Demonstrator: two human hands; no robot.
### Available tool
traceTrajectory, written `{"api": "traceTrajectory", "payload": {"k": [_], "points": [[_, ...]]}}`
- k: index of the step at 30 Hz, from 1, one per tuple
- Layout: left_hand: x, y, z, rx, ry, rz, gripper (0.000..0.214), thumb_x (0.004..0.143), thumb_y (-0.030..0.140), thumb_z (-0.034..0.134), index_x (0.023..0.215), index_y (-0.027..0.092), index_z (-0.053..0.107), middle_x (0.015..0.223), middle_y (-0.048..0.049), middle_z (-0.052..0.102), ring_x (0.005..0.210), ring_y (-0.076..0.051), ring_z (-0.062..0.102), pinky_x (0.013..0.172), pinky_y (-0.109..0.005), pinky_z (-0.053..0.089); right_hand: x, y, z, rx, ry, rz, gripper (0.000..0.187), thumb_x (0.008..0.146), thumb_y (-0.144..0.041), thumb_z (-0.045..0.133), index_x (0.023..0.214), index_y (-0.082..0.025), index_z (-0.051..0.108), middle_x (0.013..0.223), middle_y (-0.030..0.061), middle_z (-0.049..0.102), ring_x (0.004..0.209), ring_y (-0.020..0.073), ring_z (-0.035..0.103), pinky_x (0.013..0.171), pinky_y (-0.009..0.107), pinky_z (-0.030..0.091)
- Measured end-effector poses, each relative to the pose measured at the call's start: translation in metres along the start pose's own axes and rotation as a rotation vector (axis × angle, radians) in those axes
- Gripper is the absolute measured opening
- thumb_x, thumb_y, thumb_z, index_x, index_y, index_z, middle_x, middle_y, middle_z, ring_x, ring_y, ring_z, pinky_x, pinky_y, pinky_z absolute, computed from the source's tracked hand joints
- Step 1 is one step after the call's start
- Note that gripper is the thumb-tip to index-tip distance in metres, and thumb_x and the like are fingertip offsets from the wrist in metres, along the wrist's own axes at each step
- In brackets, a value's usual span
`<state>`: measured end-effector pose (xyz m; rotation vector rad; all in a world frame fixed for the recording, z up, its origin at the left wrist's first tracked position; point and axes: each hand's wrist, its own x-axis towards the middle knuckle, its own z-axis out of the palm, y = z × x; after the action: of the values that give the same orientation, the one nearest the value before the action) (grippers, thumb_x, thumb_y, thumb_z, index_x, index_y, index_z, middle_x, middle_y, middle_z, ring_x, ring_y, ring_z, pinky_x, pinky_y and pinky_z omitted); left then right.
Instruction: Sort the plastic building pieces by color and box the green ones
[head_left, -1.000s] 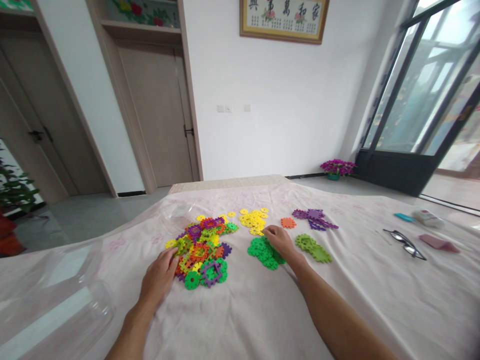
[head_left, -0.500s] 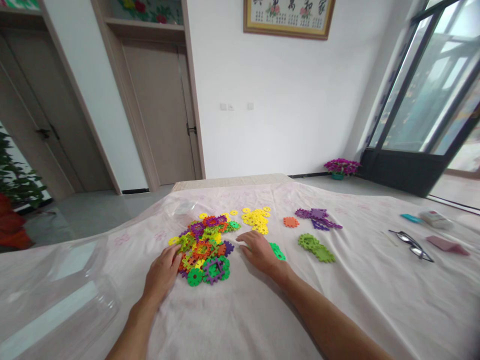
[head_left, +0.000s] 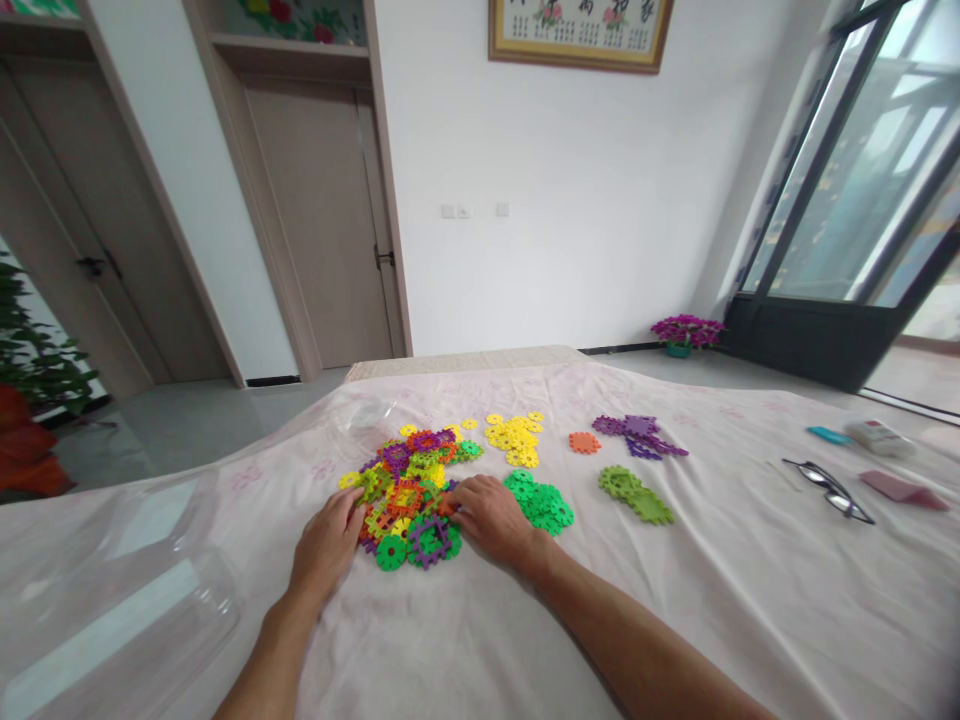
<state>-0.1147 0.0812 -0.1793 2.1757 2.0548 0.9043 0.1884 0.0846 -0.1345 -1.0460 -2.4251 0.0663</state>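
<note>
Pressing left hand and right hand, fingers spread, on the mixed pile; might shove pieces into the green pile beside.

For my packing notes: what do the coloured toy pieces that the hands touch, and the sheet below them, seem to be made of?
The coloured pieces look like moulded plastic, matte to slightly glossy: flat, notched edges, uniform bright colours. The sheet looks like thin woven fabric, matte: soft wrinkles, faint pink flower print.
</note>
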Motion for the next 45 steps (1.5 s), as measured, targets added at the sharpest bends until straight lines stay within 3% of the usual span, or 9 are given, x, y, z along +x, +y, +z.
{"api": "traceTrajectory", "payload": {"k": [5,10,15,19,23,28,35,40,45], "points": [[0.0,0.001,0.0,-0.003,0.003,-0.005,0.041,0.096,0.035,0.035,0.126,0.02,0.059,0.135,-0.0068,0.059,0.124,-0.02,0.055,0.107,-0.034,0.042,-0.001,0.002,0.0,-0.055,0.061,0.023,0.026,0.1,-0.034,0.045,0.097,-0.022,0.067,0.09,0.0045,0.069,0.085,0.0166,0.06,0.079,0.028,0.038],[0.0,-0.001,0.001,-0.02,-0.001,-0.009,0.04,0.096,0.036,0.036,0.124,0.02,0.059,0.135,-0.0071,0.059,0.123,-0.02,0.056,0.107,-0.036,0.041,-0.001,0.016,-0.002,0.109,0.204,0.241,0.022,0.097,-0.031,0.047,0.095,-0.022,0.067,0.09,0.0032,0.069,0.083,0.0156,0.062,0.074,0.025,0.04],[0.0,-0.004,0.002,-0.035,-0.015,-0.012,0.04,0.096,0.036,0.035,0.126,0.02,0.057,0.135,-0.0072,0.058,0.123,-0.02,0.056,0.107,-0.037,0.041,-0.004,0.044,-0.016,0.183,0.26,0.401,0.023,0.095,-0.027,0.046,0.084,-0.02,0.066,0.08,0.0018,0.068,0.075,0.0151,0.061,0.069,0.024,0.041],[0.001,-0.005,0.004,-0.023,-0.01,-0.014,0.04,0.095,0.037,0.036,0.125,0.022,0.058,0.135,-0.0059,0.059,0.123,-0.02,0.056,0.108,-0.035,0.041,-0.017,0.063,-0.034,0.082,0.171,0.284,0.024,0.098,-0.028,0.043,0.092,-0.02,0.065,0.089,0.0024,0.068,0.083,0.0148,0.061,0.074,0.023,0.041],[0.001,-0.009,0.007,-0.014,-0.007,-0.005,0.042,0.095,0.039,0.035,0.125,0.022,0.058,0.136,-0.0065,0.058,0.124,-0.02,0.056,0.107,-0.035,0.042,-0.026,0.074,-0.051,-0.181,0.041,0.183,0.03,0.102,-0.031,0.039,0.098,-0.022,0.066,0.093,0.0044,0.067,0.084,0.0147,0.06,0.073,0.023,0.037],[0.001,-0.012,0.008,-0.022,-0.005,0.006,0.042,0.095,0.04,0.035,0.126,0.022,0.057,0.136,-0.0058,0.058,0.125,-0.019,0.055,0.108,-0.034,0.041,-0.029,0.087,-0.062,-0.394,0.104,0.332,0.03,0.101,-0.028,0.04,0.095,-0.022,0.068,0.092,0.0054,0.067,0.08,0.0151,0.059,0.065,0.025,0.032],[0.001,-0.009,0.006,-0.036,-0.012,-0.003,0.04,0.095,0.038,0.036,0.125,0.021,0.057,0.136,-0.0072,0.058,0.125,-0.02,0.054,0.109,-0.037,0.04,-0.035,0.097,-0.069,-0.323,0.198,0.428,0.033,0.101,-0.033,0.039,0.107,-0.025,0.071,0.101,0.0054,0.068,0.087,0.0162,0.062,0.065,0.025,0.032],[0.0,-0.007,0.005,-0.041,-0.009,-0.008,0.038,0.094,0.035,0.039,0.125,0.023,0.058,0.135,-0.0064,0.059,0.125,-0.02,0.055,0.108,-0.036,0.04,-0.036,0.1,-0.074,-0.288,0.171,0.487,0.034,0.1,-0.035,0.04,0.108,-0.027,0.072,0.103,0.0045,0.068,0.088,0.0161,0.063,0.066,0.024,0.034],[0.0,-0.005,0.003,-0.029,-0.018,-0.008,0.041,0.096,0.037,0.035,0.126,0.02,0.057,0.136,-0.008,0.058,0.125,-0.021,0.054,0.109,-0.037,0.04,-0.035,0.101,-0.089,-0.341,0.046,0.531,0.035,0.099,-0.034,0.04,0.095,-0.026,0.074,0.094,0.0051,0.069,0.082,0.0173,0.062,0.062,0.026,0.031]]}}
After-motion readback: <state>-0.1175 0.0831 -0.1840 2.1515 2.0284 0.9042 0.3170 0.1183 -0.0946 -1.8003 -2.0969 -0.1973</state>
